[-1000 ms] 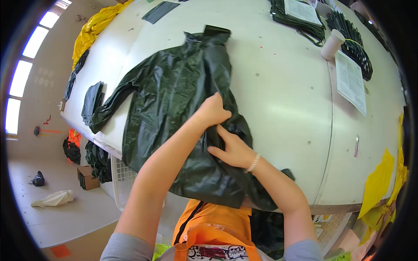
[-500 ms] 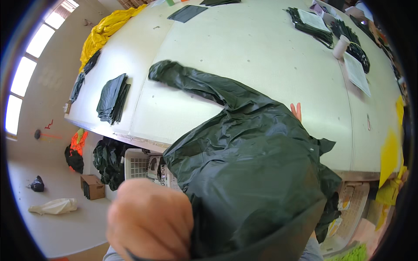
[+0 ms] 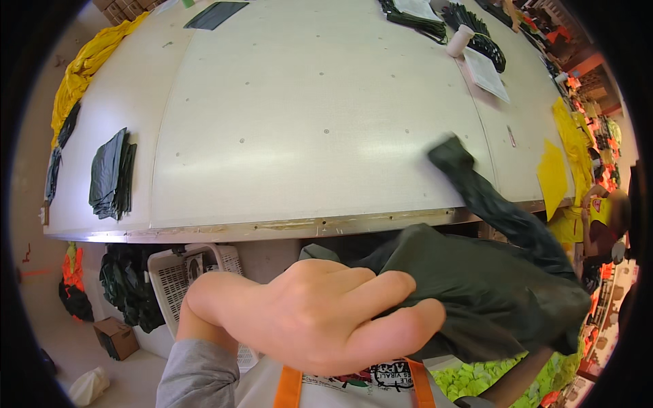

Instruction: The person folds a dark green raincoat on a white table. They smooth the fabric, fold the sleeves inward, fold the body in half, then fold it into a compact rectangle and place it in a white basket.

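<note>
My left hand (image 3: 326, 313) reaches across in front of me, its fingers closed on a dark green rain jacket (image 3: 476, 292). The thin, shiny jacket hangs bunched between me and the table's near edge. One long sleeve (image 3: 493, 200) lies over that edge, its end resting on or just above the tabletop and slightly blurred. My right hand does not show; the jacket covers the area on that side.
On the white table (image 3: 272, 177) lie a folded dark green stack (image 3: 112, 175), yellow fabric (image 3: 92, 58), a pale bottle (image 3: 460, 41) and a paper sheet (image 3: 486, 76). Below stands a white basket (image 3: 173, 279). A person in yellow (image 3: 600, 211) is at right.
The jacket has been pulled off the tabletop toward me and to the right. My left hand has moved right. The right fingers, seen before beyond the jacket, no longer show.
</note>
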The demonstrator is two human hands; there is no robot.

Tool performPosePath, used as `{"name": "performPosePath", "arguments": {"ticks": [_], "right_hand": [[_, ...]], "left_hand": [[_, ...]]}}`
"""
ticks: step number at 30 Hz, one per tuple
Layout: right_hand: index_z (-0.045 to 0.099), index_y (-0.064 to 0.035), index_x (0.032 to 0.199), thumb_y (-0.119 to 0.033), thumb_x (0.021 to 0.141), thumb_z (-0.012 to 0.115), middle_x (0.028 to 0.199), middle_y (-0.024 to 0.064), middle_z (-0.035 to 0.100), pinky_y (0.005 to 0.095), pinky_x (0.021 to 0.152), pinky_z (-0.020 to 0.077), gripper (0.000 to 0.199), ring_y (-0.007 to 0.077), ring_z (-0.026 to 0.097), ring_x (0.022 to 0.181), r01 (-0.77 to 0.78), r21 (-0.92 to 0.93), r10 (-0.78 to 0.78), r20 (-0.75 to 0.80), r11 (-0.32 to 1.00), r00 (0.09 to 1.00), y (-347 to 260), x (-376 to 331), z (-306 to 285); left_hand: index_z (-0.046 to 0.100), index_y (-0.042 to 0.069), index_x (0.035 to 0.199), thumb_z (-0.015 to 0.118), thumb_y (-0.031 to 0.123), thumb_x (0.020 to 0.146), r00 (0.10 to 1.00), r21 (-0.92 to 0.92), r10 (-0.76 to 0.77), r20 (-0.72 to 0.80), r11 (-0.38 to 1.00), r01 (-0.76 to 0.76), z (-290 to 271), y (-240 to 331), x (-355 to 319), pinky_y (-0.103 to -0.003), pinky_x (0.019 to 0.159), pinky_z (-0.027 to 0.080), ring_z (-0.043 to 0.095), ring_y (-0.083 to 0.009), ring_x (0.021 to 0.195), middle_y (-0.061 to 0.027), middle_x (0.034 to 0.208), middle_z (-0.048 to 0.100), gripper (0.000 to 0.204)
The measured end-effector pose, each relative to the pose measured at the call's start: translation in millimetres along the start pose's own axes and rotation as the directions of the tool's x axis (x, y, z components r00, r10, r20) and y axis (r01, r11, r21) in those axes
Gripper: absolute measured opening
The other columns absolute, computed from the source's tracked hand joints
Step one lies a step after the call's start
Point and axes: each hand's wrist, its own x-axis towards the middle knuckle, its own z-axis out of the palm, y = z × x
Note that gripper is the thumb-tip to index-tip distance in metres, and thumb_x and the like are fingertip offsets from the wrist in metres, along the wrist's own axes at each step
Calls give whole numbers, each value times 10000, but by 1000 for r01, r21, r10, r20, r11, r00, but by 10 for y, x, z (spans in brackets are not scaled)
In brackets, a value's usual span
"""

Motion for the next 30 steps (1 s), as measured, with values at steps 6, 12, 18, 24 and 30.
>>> {"name": "performPosePath", "arguments": {"ticks": [6,12,18,24,30], "right_hand": [[474,-35,1301,-168,831,621,1142,107,572,304,850,438,511,200,538,978,275,-134,-294,-162,952,942,-1250,461,-317],[456,-28,1311,-196,825,634,1179,117,566,318,884,434,544,226,536,1026,704,75,-707,23,707,707,-3071,1883,908],[438,-21,1321,-223,820,647,1216,127,559,332,917,430,580,252,534,1075,760,429,-873,273,487,405,-5207,2884,3303],[334,-15,1390,-274,841,626,1367,261,418,397,1032,358,674,357,435,1257,793,267,-718,638,547,280,-3694,3145,5378],[219,-210,1459,-471,847,580,1505,171,177,635,958,318,757,388,196,1365,608,-561,-483,374,563,792,-1723,3168,4876]], "left_hand": [[583,-3,888,587,80,648,870,278,-72,-487,932,233,-86,-9,-479,-311,609,511,629,-266,699,-142,875,641,254],[576,-40,1062,499,40,872,88,-456,-608,-789,676,580,97,278,-1688,-274,827,444,582,-166,924,-126,1034,616,220],[492,-61,1260,559,137,901,-282,-525,-531,-799,385,759,472,-75,-2736,-338,979,369,493,-220,1138,-152,1232,530,415],[372,18,1373,700,140,744,-42,103,-443,-895,-298,949,1125,-855,-3144,-470,1045,287,367,-367,1279,-220,1398,378,719],[324,92,1415,696,251,769,108,285,-599,-793,-210,935,623,-2139,-2723,-476,1089,229,273,-346,1351,-166,1462,300,762]]}}
